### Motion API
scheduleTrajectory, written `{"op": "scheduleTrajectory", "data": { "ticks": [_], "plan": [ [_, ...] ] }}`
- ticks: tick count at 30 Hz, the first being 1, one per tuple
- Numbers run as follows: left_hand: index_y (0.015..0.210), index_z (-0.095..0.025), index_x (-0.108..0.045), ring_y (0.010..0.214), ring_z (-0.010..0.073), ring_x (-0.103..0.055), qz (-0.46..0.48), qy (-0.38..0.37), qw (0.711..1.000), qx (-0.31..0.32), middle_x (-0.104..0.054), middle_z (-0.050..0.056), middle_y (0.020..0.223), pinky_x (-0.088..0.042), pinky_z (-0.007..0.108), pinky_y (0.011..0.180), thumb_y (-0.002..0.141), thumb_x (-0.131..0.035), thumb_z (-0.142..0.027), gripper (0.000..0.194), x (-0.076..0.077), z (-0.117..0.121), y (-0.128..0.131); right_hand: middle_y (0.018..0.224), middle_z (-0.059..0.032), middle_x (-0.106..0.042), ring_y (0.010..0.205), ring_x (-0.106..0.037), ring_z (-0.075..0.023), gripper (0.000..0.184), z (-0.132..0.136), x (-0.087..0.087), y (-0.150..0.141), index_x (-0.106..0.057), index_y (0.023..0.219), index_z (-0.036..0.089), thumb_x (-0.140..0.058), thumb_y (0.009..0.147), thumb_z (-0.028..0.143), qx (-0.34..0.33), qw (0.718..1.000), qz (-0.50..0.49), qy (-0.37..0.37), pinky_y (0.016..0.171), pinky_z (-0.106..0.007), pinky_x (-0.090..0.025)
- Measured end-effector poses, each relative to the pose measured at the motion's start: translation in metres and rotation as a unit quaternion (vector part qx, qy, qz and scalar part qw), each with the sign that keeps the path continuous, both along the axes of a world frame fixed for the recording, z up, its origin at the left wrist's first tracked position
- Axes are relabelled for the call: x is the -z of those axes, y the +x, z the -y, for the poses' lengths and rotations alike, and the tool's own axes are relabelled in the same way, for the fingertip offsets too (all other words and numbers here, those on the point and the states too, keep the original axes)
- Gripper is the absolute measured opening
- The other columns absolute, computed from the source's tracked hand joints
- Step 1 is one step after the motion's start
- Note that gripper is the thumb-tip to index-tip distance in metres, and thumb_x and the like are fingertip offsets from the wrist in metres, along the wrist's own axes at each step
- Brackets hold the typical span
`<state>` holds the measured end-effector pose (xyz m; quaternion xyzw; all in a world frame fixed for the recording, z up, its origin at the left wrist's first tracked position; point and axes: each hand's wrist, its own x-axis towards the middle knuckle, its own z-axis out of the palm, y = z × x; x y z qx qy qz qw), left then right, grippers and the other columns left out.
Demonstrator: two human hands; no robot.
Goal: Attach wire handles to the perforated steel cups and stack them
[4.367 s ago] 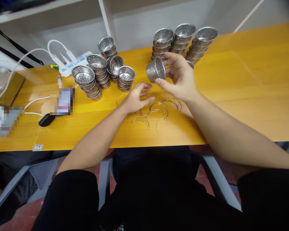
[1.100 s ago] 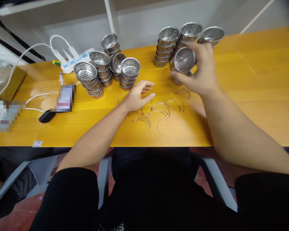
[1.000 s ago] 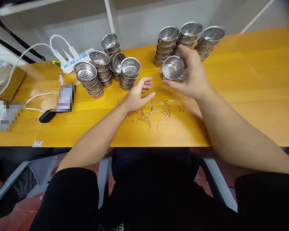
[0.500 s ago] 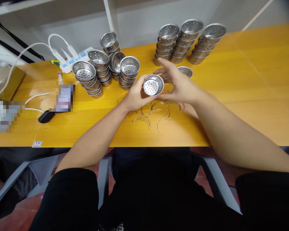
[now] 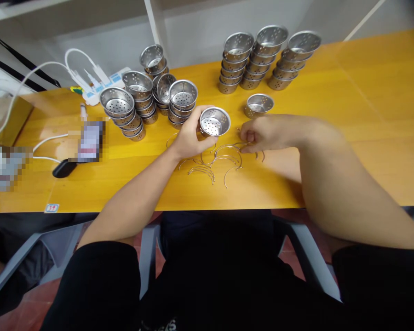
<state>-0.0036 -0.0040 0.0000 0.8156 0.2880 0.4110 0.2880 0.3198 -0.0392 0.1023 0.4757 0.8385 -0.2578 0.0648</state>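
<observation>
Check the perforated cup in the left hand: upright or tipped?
Roughly upright: the perforated cup in the left hand shows its open mouth and holed bottom facing up toward the camera.

A long yellow wooden table (image 5: 365, 115) fills the middle of the scene from left to right, its glossy top catching bright patches of overhead light. Behind its far edge stands a pale grey wall (image 5: 200, 37) with a white upright (image 5: 152, 23) and a shelf (image 5: 72, 14) above. At the far left a white power strip (image 5: 103, 82) lies on the table with white cables (image 5: 37, 78) looping toward the left. Below the near edge, grey metal chair frames (image 5: 20, 271) stand on a reddish tiled floor (image 5: 27, 312).
</observation>
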Motion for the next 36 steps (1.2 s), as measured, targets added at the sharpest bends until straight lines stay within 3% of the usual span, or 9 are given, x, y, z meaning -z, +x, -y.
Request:
{"op": "scheduleTrajectory", "data": {
  "ticks": [7, 12, 17, 21, 24, 26, 31, 36],
  "plan": [
    [0.166, -0.028, -0.061, 0.148, 0.0375, -0.085, 0.016, -0.023, 1.000, 0.008, -0.080, 0.018, 0.163, -0.078, 0.056, 0.128, 0.100, -0.094, -0.087, 0.094, -0.004, 0.004, 0.002, 0.092, -0.0037, -0.086, 0.077, -0.072, -0.0268, 0.003, 0.002, 0.001, -0.011, -0.079, 0.096, 0.028, -0.078, 0.099, 0.029, -0.040, 0.999, -0.023, 0.010, 0.077, -0.043, -0.052],
    [0.168, -0.029, -0.061, 0.151, 0.0382, -0.085, 0.007, -0.030, 1.000, -0.002, -0.081, 0.018, 0.163, -0.077, 0.057, 0.129, 0.099, -0.097, -0.084, 0.096, -0.004, 0.005, 0.001, 0.076, -0.0051, -0.079, 0.069, -0.067, -0.0265, 0.010, 0.008, 0.003, -0.030, -0.077, 0.087, 0.027, -0.080, 0.096, 0.025, -0.019, 0.996, 0.034, 0.083, 0.073, -0.043, -0.050],
    [0.168, -0.029, -0.059, 0.154, 0.0375, -0.085, 0.013, -0.020, 1.000, 0.005, -0.080, 0.019, 0.167, -0.076, 0.057, 0.133, 0.104, -0.092, -0.085, 0.092, -0.003, 0.003, 0.001, 0.086, -0.0059, -0.082, 0.075, -0.071, -0.0262, 0.020, 0.010, 0.001, -0.043, -0.070, 0.084, 0.027, -0.075, 0.101, 0.018, -0.009, 0.996, -0.019, 0.086, 0.081, -0.044, -0.053],
    [0.168, -0.028, -0.058, 0.153, 0.0373, -0.086, 0.017, -0.014, 1.000, 0.010, -0.080, 0.019, 0.167, -0.076, 0.057, 0.132, 0.105, -0.090, -0.086, 0.091, -0.003, 0.003, 0.002, 0.093, -0.0038, -0.081, 0.084, -0.072, -0.0262, 0.015, 0.013, 0.003, -0.042, -0.080, 0.100, 0.027, -0.087, 0.107, 0.039, -0.050, 0.991, -0.115, 0.043, 0.082, -0.042, -0.054],
    [0.169, -0.028, -0.059, 0.154, 0.0379, -0.085, 0.015, -0.021, 1.000, 0.004, -0.081, 0.019, 0.167, -0.075, 0.058, 0.134, 0.104, -0.092, -0.085, 0.092, -0.004, 0.003, 0.002, 0.110, -0.0083, -0.084, 0.094, -0.075, -0.0296, 0.036, 0.015, 0.009, -0.040, -0.086, 0.117, 0.025, -0.101, 0.098, 0.051, -0.080, 0.986, -0.139, 0.034, 0.084, -0.043, -0.058],
    [0.169, -0.029, -0.060, 0.156, 0.0381, -0.083, 0.008, -0.031, 0.999, -0.003, -0.080, 0.018, 0.168, -0.073, 0.058, 0.135, 0.103, -0.092, -0.087, 0.094, -0.004, 0.004, 0.002, 0.117, -0.0109, -0.087, 0.100, -0.078, -0.0315, 0.034, 0.016, 0.012, -0.040, -0.088, 0.123, 0.024, -0.099, 0.099, 0.045, -0.080, 0.987, -0.134, 0.035, 0.086, -0.043, -0.059],
    [0.170, -0.031, -0.060, 0.158, 0.0387, -0.083, 0.009, -0.036, 0.999, -0.009, -0.080, 0.017, 0.168, -0.073, 0.058, 0.136, 0.102, -0.093, -0.090, 0.096, -0.003, 0.004, 0.002, 0.112, -0.0102, -0.091, 0.100, -0.083, -0.0322, 0.009, 0.016, 0.010, -0.044, -0.089, 0.116, 0.026, -0.088, 0.108, 0.031, -0.072, 0.991, -0.099, 0.048, 0.089, -0.044, -0.059],
    [0.170, -0.030, -0.060, 0.157, 0.0389, -0.083, 0.010, -0.034, 0.999, -0.008, -0.079, 0.017, 0.168, -0.074, 0.058, 0.134, 0.104, -0.092, -0.090, 0.095, -0.001, 0.002, 0.002, 0.118, -0.0091, -0.094, 0.102, -0.083, -0.0324, 0.013, 0.016, 0.006, -0.047, -0.089, 0.110, 0.027, -0.079, 0.107, 0.018, -0.074, 0.993, -0.068, 0.060, 0.095, -0.047, -0.058]
  ]
}}
